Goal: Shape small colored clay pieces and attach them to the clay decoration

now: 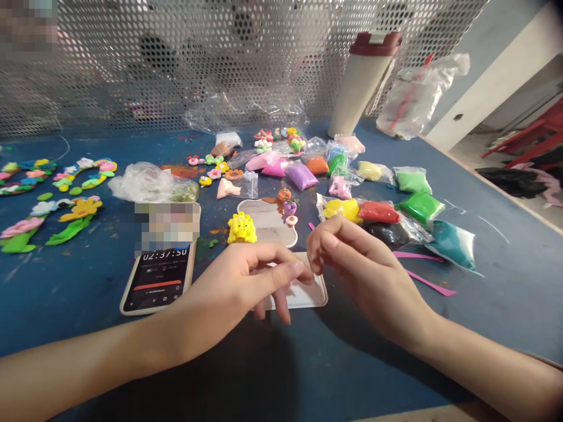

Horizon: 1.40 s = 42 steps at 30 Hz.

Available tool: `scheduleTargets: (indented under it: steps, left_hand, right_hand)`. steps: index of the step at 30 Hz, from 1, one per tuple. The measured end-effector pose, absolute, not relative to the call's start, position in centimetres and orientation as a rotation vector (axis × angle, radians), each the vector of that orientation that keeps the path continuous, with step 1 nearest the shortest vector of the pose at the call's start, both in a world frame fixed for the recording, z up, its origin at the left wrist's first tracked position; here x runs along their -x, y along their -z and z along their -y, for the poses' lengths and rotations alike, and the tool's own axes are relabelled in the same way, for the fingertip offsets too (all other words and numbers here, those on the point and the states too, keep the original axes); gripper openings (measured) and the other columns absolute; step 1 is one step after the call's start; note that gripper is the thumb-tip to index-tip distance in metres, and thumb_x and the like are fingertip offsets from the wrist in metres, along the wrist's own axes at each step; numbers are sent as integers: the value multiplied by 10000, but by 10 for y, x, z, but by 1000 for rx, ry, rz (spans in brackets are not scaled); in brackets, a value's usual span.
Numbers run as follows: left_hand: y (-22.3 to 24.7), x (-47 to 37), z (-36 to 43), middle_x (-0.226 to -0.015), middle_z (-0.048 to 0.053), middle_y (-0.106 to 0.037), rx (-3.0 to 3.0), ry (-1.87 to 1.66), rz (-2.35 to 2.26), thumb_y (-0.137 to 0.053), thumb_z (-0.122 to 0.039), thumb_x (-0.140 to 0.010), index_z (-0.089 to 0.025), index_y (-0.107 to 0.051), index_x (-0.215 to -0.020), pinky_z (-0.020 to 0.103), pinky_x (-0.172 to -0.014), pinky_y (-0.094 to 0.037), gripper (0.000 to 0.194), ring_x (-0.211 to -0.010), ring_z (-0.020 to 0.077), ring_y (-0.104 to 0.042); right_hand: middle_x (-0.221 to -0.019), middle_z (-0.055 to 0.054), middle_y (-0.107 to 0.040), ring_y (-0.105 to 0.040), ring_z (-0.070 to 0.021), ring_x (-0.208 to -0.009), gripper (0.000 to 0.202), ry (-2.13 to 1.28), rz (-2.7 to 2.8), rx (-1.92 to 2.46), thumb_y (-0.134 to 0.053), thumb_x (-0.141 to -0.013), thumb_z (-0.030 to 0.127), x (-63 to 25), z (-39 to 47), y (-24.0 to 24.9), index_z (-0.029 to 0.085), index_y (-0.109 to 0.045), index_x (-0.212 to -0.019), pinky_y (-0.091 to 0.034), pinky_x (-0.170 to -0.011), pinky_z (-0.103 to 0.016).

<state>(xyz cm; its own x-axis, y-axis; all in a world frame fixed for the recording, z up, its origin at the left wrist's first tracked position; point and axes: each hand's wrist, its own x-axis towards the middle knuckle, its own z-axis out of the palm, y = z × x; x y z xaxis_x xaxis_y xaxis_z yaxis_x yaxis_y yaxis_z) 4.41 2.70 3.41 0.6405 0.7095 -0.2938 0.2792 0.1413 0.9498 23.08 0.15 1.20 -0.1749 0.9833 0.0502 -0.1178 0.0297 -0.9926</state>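
Note:
My left hand [246, 281] and my right hand [352, 264] meet fingertip to fingertip just above a small white plastic tile [308, 298] on the blue table [281, 363]. The left thumb and forefinger reach toward the curled, pinching fingers of the right hand. Whatever sits between the fingertips is too small or too hidden to make out. A yellow clay lion [241, 228] stands just beyond the left hand, beside a white cloud-shaped board [268, 225] that carries a small orange clay figure [284, 196].
A phone [160, 278] showing a timer lies at the left. Beyond the right hand lie several clay bags, among them red [378, 212], green [420, 206], teal [453, 243] and purple [301, 174]. Pink strips [428, 284] lie right. A tumbler [363, 82] stands before the mesh wall [176, 58]. Clay flowers [74, 217] lie far left.

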Motion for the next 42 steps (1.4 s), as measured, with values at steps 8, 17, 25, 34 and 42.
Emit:
scheduleTargets:
  steps: [8,17,25,34,42]
  left_hand:
    - [-36,-34,-28,-653,-20,-639,-1568,-448,-978,-404,-415,-975,-205,-666,-841,188,-441,-339,360,-562,91,-572]
    - [-18,-16,-15,-754,-24,-645,-1804,-483,-1013,-563,-238,-891,-247,-701,-866,196,-492,-383,140,-559,87,-550]
    - [-9,-9,-14,-878,-7,-694,-1932,-472,-845,-530,-158,-894,-257,-672,-909,192,-614,-468,174,-656,108,-601]
    - [-8,-5,-17,-890,-7,-681,-1928,-372,-795,-501,-151,-904,-234,-629,-917,188,-680,-492,154,-769,124,-636]
    - [-10,-6,-16,-871,8,-689,-1956,-380,-807,-528,-144,-889,-235,-645,-895,209,-700,-507,148,-776,144,-639]
  right_hand:
    - [-732,11,-621,-569,-121,-697,153,-1381,1379,1100,-639,-861,295,-237,-8,-15,190,-646,-750,-451,-655,-235]
    - [-704,24,-683,-622,-118,-663,144,-1462,1348,1118,-753,-759,292,-238,-11,-15,208,-646,-712,-484,-600,-220]
    - [-753,-6,-691,-619,-144,-695,109,-1393,1484,1236,-704,-806,298,-241,-15,-15,212,-674,-745,-490,-614,-251]
    - [-839,-26,-684,-625,-154,-762,91,-1086,1973,1281,-611,-866,169,-244,-20,-11,214,-686,-840,-497,-688,-275]
    - [-921,-54,-645,-625,-149,-797,112,-936,2144,1262,-569,-879,129,-246,-17,-6,198,-644,-924,-507,-689,-250]
